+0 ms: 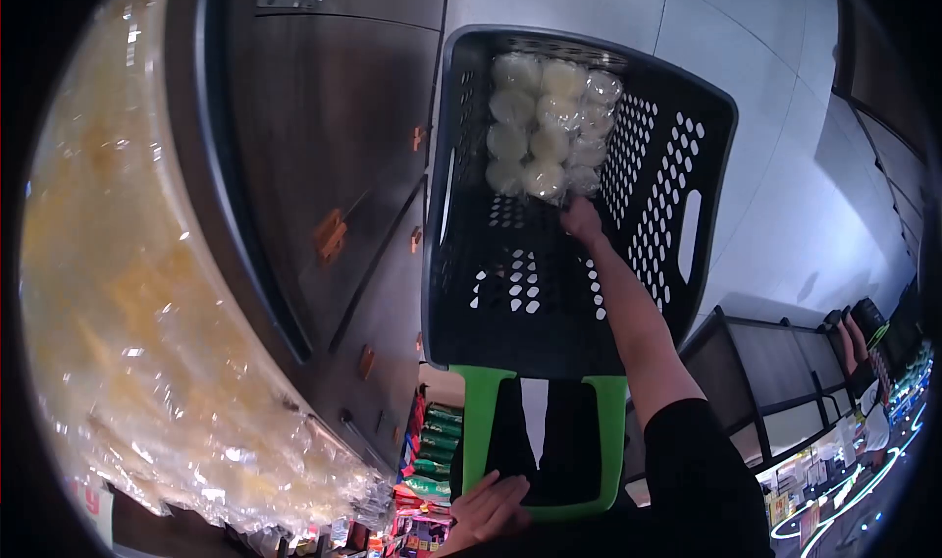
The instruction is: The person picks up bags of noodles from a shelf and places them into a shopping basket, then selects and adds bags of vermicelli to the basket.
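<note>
A black plastic shopping basket (549,347) with perforated walls fills the middle of the view. Its green handle (608,440) extends toward me. At the handle's lower left corner, my left hand (491,509) is closed over it. My right hand (581,219) reaches down inside the basket with its fingers closed at the near edge of the clear-wrapped packs of pale round items (549,131). These packs lie in rows against the far end of the basket. My right fingertips are partly hidden, and the kind of food in the wrap cannot be made out.
On the left, a large heap of clear-wrapped yellowish goods (128,264) lies behind a dark rail (231,165). Brown cabinet panels (334,116) stand beside the basket. Colourful packets (432,460) sit below left. Dark shelving (785,372) and a person (873,411) are at right.
</note>
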`<act>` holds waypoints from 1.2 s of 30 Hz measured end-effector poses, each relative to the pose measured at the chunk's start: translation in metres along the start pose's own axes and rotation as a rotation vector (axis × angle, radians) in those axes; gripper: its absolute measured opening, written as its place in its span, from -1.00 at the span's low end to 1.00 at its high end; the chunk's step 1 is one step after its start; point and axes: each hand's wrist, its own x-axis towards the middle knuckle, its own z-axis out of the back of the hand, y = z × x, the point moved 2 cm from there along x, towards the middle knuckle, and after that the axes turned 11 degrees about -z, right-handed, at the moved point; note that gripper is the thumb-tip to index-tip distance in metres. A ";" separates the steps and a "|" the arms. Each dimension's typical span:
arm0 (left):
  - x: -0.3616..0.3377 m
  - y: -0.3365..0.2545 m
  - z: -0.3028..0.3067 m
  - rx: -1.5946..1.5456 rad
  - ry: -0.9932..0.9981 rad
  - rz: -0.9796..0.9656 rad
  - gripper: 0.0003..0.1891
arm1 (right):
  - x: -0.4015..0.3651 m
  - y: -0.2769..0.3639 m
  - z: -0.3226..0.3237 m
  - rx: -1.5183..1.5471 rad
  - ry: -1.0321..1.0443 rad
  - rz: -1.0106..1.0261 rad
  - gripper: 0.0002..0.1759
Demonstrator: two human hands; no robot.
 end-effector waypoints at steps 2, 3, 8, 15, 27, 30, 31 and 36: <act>0.011 -0.002 0.011 -0.037 0.115 0.020 -0.65 | 0.037 -0.010 -0.027 0.035 -0.031 -0.035 -0.48; 0.014 -0.004 0.016 -0.065 0.221 0.028 -0.63 | 0.043 -0.011 -0.033 0.038 -0.028 -0.038 -0.48; 0.006 0.009 0.018 -0.065 0.425 -0.084 -0.58 | 0.071 -0.022 -0.073 0.449 -0.012 0.000 -0.20; -0.009 0.006 -0.001 -0.041 0.138 -0.015 -0.66 | 0.087 -0.015 -0.077 0.298 -0.020 -0.195 -0.64; -0.026 0.016 -0.006 0.185 0.224 -0.424 -0.75 | 0.089 -0.008 -0.085 0.498 -0.138 -0.224 -0.37; -0.038 0.024 -0.013 0.136 0.137 -0.470 -0.76 | 0.098 -0.015 -0.080 0.374 0.002 -0.278 -0.57; -0.039 0.023 -0.013 0.138 0.138 -0.470 -0.76 | 0.098 -0.016 -0.084 0.412 -0.206 -0.154 -0.75; -0.003 0.000 0.007 -0.101 0.195 -0.095 -0.74 | 0.077 -0.023 -0.070 0.703 0.024 -0.076 -0.82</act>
